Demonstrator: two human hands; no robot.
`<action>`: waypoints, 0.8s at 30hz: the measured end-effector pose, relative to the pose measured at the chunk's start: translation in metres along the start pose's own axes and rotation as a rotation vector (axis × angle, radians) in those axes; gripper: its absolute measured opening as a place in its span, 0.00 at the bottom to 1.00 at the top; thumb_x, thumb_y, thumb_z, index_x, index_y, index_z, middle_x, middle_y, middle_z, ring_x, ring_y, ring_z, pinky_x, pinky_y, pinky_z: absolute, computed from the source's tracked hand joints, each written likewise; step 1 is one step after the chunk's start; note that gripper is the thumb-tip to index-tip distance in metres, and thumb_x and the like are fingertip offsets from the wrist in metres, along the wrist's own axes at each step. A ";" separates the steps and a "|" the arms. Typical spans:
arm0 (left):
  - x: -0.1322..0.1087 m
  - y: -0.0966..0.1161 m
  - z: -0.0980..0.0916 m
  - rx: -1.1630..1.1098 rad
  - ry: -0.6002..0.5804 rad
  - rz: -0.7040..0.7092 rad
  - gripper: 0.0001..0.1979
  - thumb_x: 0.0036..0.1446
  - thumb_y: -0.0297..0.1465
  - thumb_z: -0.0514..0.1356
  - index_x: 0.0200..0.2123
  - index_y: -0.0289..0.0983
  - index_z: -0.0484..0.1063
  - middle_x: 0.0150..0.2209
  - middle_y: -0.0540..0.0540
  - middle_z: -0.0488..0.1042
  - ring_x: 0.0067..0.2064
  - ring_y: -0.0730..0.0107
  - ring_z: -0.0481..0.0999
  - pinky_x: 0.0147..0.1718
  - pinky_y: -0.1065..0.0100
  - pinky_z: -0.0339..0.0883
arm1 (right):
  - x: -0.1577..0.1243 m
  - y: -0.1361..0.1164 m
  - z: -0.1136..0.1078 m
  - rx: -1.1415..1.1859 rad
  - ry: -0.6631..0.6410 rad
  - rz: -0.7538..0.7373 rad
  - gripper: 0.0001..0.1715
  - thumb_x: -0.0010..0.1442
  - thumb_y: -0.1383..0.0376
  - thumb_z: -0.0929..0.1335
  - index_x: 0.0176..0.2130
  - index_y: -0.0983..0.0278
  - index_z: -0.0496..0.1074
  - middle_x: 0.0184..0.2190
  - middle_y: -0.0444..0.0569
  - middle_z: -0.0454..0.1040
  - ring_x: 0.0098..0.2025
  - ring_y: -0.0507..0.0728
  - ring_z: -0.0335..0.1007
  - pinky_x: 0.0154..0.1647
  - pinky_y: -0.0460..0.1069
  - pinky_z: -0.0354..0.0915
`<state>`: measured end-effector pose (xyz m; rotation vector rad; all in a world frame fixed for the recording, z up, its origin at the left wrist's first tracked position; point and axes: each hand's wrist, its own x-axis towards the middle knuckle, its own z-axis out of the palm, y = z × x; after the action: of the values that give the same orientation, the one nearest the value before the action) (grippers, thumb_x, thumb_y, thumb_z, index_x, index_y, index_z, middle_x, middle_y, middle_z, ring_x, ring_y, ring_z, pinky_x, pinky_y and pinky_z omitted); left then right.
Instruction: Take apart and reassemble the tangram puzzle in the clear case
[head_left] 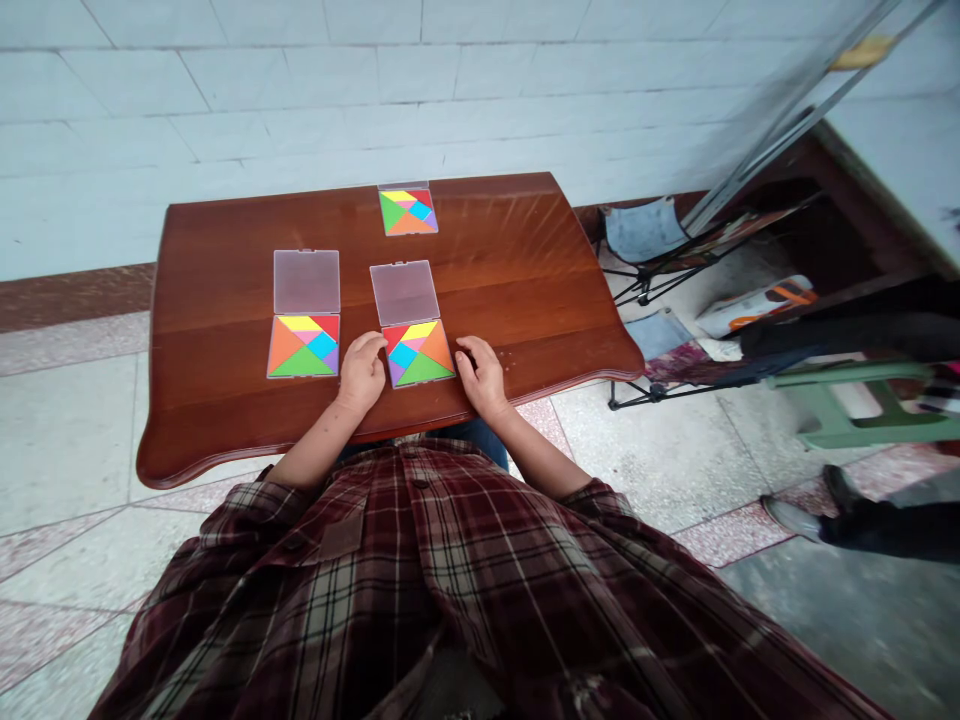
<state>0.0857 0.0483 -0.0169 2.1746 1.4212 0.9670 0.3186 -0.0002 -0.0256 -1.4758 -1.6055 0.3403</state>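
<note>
1. Centre of frame: the near tangram tray point(418, 352), filled with coloured pieces, lies on the table point(525, 280) close to its front edge; its clear lid point(404, 292) lies open above it.
2. Left hand point(363, 373), loosely curved, at the tray's left side; right hand point(481, 374), relaxed and part-open, at its right. Neither grasps anything visibly; fingertip contact with the tray cannot be told.
3. Left of centre: the second tray point(304, 345), likewise open. Upper centre: the far tray point(408, 212).
4. Likely faults: a tilt or sharp lift could spill the uncovered pieces; a pull toward the lower frame could carry the tray over the edge; a leftward sweep of the left hand could jog the second tray.
</note>
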 end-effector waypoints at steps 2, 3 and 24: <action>0.000 0.000 0.000 0.004 -0.004 -0.003 0.22 0.47 0.19 0.48 0.42 0.37 0.72 0.50 0.42 0.73 0.54 0.61 0.71 0.57 0.56 0.65 | 0.001 0.001 0.000 0.043 0.018 0.021 0.20 0.66 0.55 0.58 0.45 0.63 0.72 0.44 0.56 0.75 0.48 0.60 0.70 0.53 0.58 0.67; 0.000 0.000 0.000 0.004 -0.004 -0.002 0.22 0.47 0.19 0.48 0.42 0.37 0.72 0.50 0.42 0.73 0.54 0.61 0.71 0.57 0.55 0.65 | 0.001 0.001 0.000 0.054 0.021 0.025 0.20 0.66 0.55 0.59 0.45 0.63 0.72 0.43 0.56 0.75 0.47 0.60 0.70 0.52 0.58 0.67; -0.004 0.008 0.003 0.079 -0.138 0.040 0.25 0.53 0.21 0.47 0.53 0.33 0.69 0.54 0.38 0.71 0.57 0.59 0.68 0.60 0.54 0.62 | -0.002 0.001 0.000 0.046 0.019 -0.006 0.15 0.64 0.59 0.61 0.43 0.63 0.72 0.42 0.55 0.75 0.46 0.60 0.70 0.51 0.57 0.66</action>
<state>0.0917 0.0420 -0.0155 2.2868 1.3781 0.7690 0.3190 -0.0019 -0.0273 -1.4347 -1.5772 0.3565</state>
